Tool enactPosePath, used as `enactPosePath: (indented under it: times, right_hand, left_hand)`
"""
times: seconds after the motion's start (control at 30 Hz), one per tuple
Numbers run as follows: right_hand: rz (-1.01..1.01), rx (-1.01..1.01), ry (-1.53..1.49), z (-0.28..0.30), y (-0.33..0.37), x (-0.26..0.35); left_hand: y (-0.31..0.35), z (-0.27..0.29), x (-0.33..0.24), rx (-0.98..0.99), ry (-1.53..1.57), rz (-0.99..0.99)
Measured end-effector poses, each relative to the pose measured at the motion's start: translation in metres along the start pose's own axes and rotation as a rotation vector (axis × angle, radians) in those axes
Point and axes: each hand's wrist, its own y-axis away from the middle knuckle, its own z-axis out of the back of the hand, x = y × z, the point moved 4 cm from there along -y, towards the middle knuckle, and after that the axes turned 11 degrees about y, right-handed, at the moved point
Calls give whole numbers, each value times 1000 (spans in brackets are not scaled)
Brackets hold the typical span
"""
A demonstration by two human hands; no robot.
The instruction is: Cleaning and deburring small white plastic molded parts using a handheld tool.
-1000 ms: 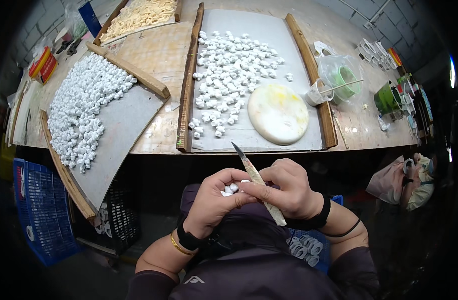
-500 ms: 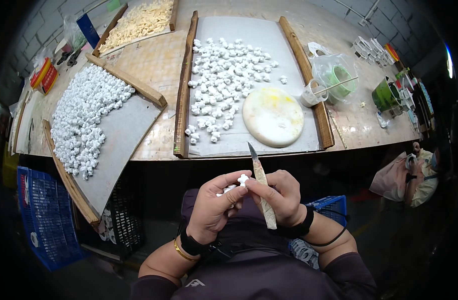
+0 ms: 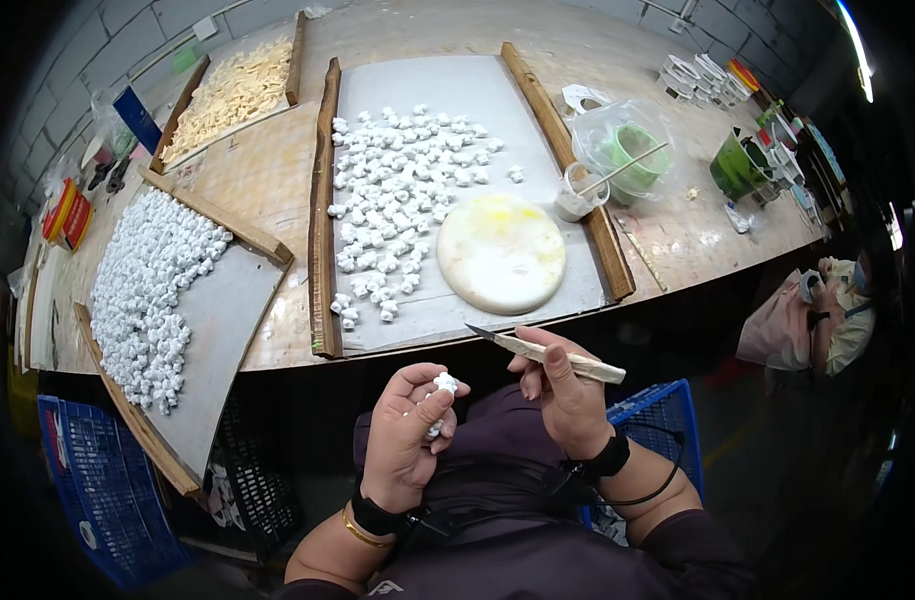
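Note:
My left hand point(image 3: 403, 445) pinches a small white knobbly piece point(image 3: 445, 382) between thumb and fingertips, and another white piece shows lower down among its curled fingers. Held apart to the right, my right hand point(image 3: 574, 408) grips a knife point(image 3: 568, 360) with a pale wrapped handle; its dark blade points left, toward the table edge. Beyond both hands, a paper-lined board point(image 3: 418, 85) bears many similar white pieces point(image 3: 393, 190). A round white slab point(image 3: 501, 260) with yellow stains lies at its near right.
Wooden rails point(image 3: 326, 210) flank the board. At left, a tilted tray point(image 3: 233, 330) holds a dense heap of white pieces, with cream-coloured pieces point(image 3: 233, 95) behind. Right of the board stand a small cup point(image 3: 581, 195) with a stick and a green tub point(image 3: 635, 160). Blue crates point(image 3: 108, 490) sit below.
My hands have come apart: the right one moved right and tipped the knife from upright to nearly level. The left keeps its white pieces. The whole view has shifted slightly.

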Motion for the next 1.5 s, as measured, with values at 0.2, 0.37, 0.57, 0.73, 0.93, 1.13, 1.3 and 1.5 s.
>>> enactPosePath:
  times: [0.2, 0.37, 0.57, 0.73, 0.93, 1.13, 1.3, 1.5]
  right_hand:
    - [-78, -78, -165, 19, -9, -5]
    - [144, -204, 242, 46, -22, -2]
    - [424, -225, 694, 48, -36, 12]
    - [471, -225, 725, 47, -44, 11]
    - [436, -212, 689, 49, -47, 4]
    - [59, -204, 236, 59, -46, -13]
    - [-101, -119, -262, 55, -40, -16]
    - [-89, 70, -282, 37, -16, 1]
  left_hand:
    - [-4, 1, -1, -35, -12, 26]
    - [-7, -1, -3, -68, 3, 41]
    - [-13, 3, 1, -77, 16, 72]
    - [-14, 2, 0, -97, 14, 85]
    - [-14, 2, 1, -92, -5, 82]
    - [-15, 5, 3, -98, -10, 86]
    - [-12, 7, 1, -113, -14, 65]
    - [-11, -1, -1, -89, -24, 87]
